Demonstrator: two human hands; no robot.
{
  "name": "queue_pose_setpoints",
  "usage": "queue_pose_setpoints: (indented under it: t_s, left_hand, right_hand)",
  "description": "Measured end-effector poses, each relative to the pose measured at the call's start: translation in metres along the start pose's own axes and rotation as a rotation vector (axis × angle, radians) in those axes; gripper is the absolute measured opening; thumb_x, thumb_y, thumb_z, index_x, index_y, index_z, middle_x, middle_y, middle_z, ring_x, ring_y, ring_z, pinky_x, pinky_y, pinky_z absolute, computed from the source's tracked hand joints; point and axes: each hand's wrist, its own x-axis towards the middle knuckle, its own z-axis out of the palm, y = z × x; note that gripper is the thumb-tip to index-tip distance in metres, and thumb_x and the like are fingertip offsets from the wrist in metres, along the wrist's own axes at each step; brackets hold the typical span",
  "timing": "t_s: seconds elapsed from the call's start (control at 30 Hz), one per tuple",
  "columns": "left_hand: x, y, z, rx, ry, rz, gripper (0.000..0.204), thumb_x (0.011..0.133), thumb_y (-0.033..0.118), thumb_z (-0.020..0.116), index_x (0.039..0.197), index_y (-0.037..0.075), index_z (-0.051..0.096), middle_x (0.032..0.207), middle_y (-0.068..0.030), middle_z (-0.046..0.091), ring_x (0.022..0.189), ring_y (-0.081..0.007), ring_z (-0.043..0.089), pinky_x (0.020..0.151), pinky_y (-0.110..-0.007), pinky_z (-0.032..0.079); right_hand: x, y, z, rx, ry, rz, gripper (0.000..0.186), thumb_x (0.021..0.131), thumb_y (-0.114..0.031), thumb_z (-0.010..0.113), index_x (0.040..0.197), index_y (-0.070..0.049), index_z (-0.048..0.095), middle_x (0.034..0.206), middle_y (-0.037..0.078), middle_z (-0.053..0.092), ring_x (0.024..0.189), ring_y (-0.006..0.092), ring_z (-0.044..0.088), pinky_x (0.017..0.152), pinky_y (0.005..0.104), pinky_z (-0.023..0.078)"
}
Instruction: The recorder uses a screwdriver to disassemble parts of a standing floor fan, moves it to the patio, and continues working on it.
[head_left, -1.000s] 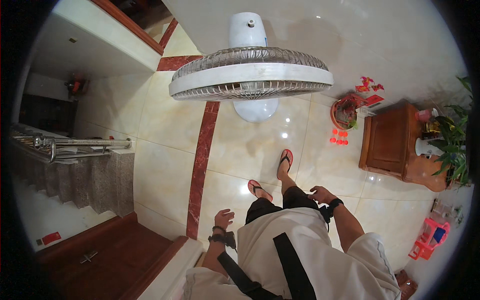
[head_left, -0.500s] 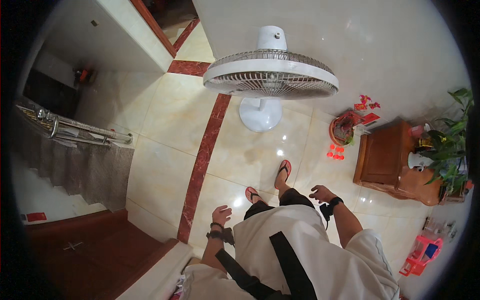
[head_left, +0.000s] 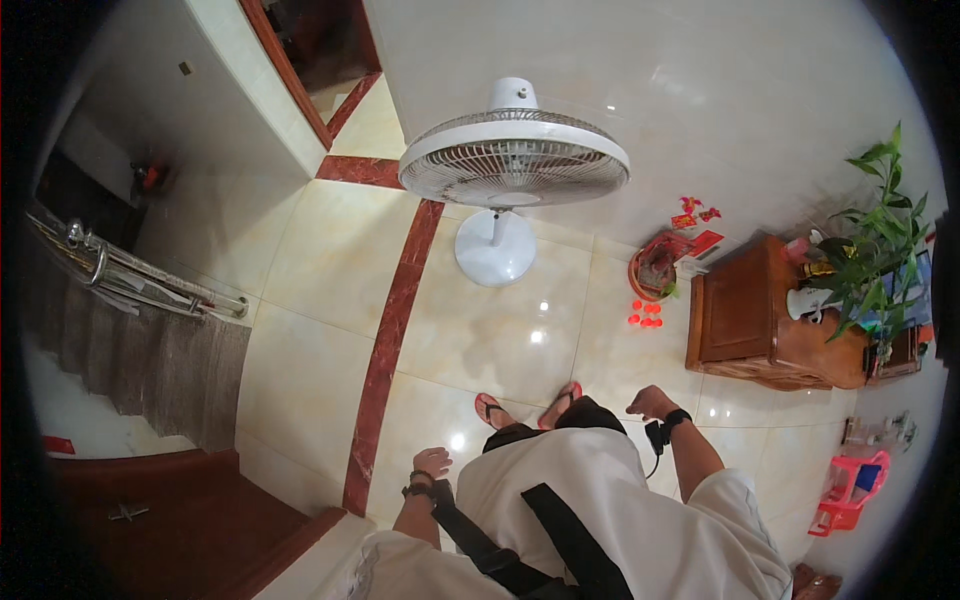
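Note:
My left hand (head_left: pixel 432 461) hangs beside my left hip, over the tiled floor (head_left: pixel 330 290). It holds nothing, and its fingers are loosely bent and partly apart. On the other side, my right hand (head_left: pixel 652 403) is held out past my hip, also empty, with its fingers slightly curled. Neither hand touches anything. Ahead of me stands a white pedestal fan (head_left: pixel 515 160) on a round base, out of reach of both hands. Each wrist wears a dark band with a small black device.
At right stands a brown wooden cabinet (head_left: pixel 735 310) bearing a leafy plant (head_left: pixel 885 240). Near it are a potted plant (head_left: pixel 655 268) with red decorations and a pink plastic chair (head_left: pixel 845 495). Stairs (head_left: pixel 150 360) with a metal handrail (head_left: pixel 140 270) lie left, and a doorway (head_left: pixel 330 60) opens far left.
The view has shifted, so the fan sits slightly left and lower and the cabinet further left. My feet have changed step. The right hand's fingers are more curled.

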Motion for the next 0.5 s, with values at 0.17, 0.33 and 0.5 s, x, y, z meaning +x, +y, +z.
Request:
queue_pose_setpoints:
  t_s: [0.17,0.33,0.5]
  left_hand:
    - [-0.025,0.004,0.060,0.239,0.255,0.173,0.027,0.083,0.010,0.070,0.104,-0.004,0.060,0.089,-0.0097,0.067,0.082,-0.0286,0.070,0.061,-0.032,0.053]
    - [0.010,-0.016,0.045,0.770,0.146,0.479,0.032,0.083,0.025,0.071,0.095,-0.003,0.060,0.086,-0.0092,0.066,0.075,-0.0266,0.070,0.055,-0.031,0.053]
    - [-0.024,-0.039,0.131,0.669,0.284,0.268,0.038,0.081,0.034,0.071,0.095,-0.002,0.068,0.090,-0.0106,0.067,0.083,-0.0225,0.067,0.057,-0.035,0.059]
  right_hand:
    - [-0.044,-0.026,0.006,0.525,0.051,0.237,0.037,0.074,-0.027,0.075,0.087,0.006,0.066,0.079,0.011,0.068,0.070,0.0214,0.068,0.061,0.0327,0.060]
    - [-0.085,-0.010,0.062,0.662,0.120,0.406,0.025,0.083,-0.026,0.064,0.088,-0.003,0.070,0.083,0.008,0.070,0.070,0.0188,0.068,0.061,0.0317,0.057]
    - [-0.147,0.015,0.135,1.093,0.254,0.390,0.013,0.082,-0.009,0.062,0.087,0.001,0.070,0.085,0.009,0.069,0.073,0.0205,0.068,0.059,0.0346,0.059]
